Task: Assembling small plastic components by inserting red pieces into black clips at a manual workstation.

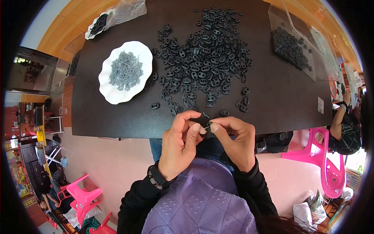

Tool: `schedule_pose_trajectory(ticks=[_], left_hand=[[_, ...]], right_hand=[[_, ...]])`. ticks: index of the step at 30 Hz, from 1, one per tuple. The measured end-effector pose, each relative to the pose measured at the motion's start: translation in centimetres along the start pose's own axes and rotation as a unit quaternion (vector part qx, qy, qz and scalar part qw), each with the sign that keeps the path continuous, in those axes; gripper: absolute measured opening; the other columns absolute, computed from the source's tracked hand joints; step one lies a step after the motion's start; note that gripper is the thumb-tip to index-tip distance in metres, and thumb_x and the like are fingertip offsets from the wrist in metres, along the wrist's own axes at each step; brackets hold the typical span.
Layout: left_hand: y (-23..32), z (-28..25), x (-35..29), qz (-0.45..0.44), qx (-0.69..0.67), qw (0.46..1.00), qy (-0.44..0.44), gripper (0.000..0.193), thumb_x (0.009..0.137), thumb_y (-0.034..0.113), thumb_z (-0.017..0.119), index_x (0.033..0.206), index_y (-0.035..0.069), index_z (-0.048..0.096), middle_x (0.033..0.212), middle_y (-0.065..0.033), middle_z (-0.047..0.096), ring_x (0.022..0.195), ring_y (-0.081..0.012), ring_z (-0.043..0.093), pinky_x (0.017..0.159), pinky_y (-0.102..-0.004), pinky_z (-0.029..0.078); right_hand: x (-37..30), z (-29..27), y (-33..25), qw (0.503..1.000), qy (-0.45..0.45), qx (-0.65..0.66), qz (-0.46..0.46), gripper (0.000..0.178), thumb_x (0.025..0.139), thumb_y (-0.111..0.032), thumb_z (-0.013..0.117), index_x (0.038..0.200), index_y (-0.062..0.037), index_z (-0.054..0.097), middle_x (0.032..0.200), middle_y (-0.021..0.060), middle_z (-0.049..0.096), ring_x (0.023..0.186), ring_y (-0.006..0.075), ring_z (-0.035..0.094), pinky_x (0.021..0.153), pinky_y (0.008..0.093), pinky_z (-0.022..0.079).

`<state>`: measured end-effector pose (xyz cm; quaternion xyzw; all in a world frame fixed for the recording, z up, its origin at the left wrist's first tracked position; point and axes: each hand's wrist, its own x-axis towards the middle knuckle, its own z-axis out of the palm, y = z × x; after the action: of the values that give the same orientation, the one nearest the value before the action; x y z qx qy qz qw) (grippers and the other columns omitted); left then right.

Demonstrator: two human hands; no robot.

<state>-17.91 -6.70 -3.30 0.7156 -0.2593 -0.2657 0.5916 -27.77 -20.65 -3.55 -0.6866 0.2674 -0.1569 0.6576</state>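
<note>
The left forearm (138, 197) and right forearm (261, 195) are rising from the lower frame. Near the centre, the left hand (179, 141) is arching its forefinger above its thumb; the right hand (236, 141) is pinching, thumb against forefinger, their fingertips nearly meeting.

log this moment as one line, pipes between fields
right hand: pinching small black piece | left hand: close beside it, grip unclear | dark table: heap of black parts, white plate of grey bits
</note>
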Motion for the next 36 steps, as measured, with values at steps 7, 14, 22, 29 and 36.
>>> schedule_pose_trajectory(ticks=[7, 14, 22, 29, 36], left_hand=[[-0.6, -0.3, -0.1, -0.047, -0.019, 0.999, 0.010, 0.021, 0.107, 0.018, 0.053, 0.113, 0.000, 0.063, 0.089, -0.0028, 0.068, 0.074, -0.0059, 0.060, 0.065, -0.0206, 0.048], [-1.1, -0.3, -0.1, -0.050, 0.010, 0.998, -0.032, 0.021, 0.105, 0.011, 0.053, 0.111, -0.002, 0.069, 0.088, -0.0045, 0.068, 0.076, -0.0078, 0.061, 0.069, -0.0218, 0.050], [0.0, 0.2, -0.2, -0.022, 0.032, 0.999, -0.036, 0.021, 0.104, 0.010, 0.054, 0.109, -0.005, 0.069, 0.088, -0.0082, 0.069, 0.078, -0.0112, 0.065, 0.071, -0.0244, 0.053], [0.5, 0.1, -0.3, -0.008, 0.060, 0.997, -0.036, 0.021, 0.103, 0.010, 0.055, 0.109, -0.005, 0.069, 0.085, -0.0091, 0.070, 0.075, -0.0115, 0.066, 0.070, -0.0250, 0.052], [0.6, -0.6, 0.0, -0.041, 0.076, 0.996, -0.009, 0.019, 0.101, 0.007, 0.057, 0.110, -0.003, 0.069, 0.088, -0.0096, 0.072, 0.075, -0.0117, 0.066, 0.068, -0.0255, 0.052]], right_hand=[[0.1, -0.3, 0.3, 1.000, 0.014, -0.004, -0.005, 0.011, 0.092, -0.002, 0.069, 0.100, 0.0036, 0.074, 0.088, 0.0033, 0.073, 0.079, 0.0059, 0.063, 0.073, 0.0214, 0.050], [0.1, -0.5, 0.6, 1.000, 0.018, -0.005, -0.003, 0.011, 0.092, -0.003, 0.069, 0.100, 0.0034, 0.074, 0.089, 0.0028, 0.073, 0.079, 0.0056, 0.063, 0.073, 0.0214, 0.050], [0.1, -0.5, 0.8, 1.000, 0.014, -0.009, -0.013, 0.011, 0.092, -0.002, 0.070, 0.100, 0.0027, 0.075, 0.087, 0.0021, 0.072, 0.076, 0.0046, 0.061, 0.069, 0.0204, 0.049], [0.2, -0.6, 0.9, 1.000, 0.005, -0.006, -0.017, 0.011, 0.092, -0.003, 0.070, 0.100, 0.0025, 0.075, 0.087, 0.0018, 0.072, 0.076, 0.0042, 0.061, 0.069, 0.0201, 0.048], [0.0, -1.2, 0.6, 1.000, 0.006, 0.021, -0.001, 0.011, 0.093, -0.002, 0.069, 0.101, 0.0038, 0.073, 0.089, 0.0022, 0.072, 0.079, 0.0051, 0.062, 0.073, 0.0201, 0.049]])
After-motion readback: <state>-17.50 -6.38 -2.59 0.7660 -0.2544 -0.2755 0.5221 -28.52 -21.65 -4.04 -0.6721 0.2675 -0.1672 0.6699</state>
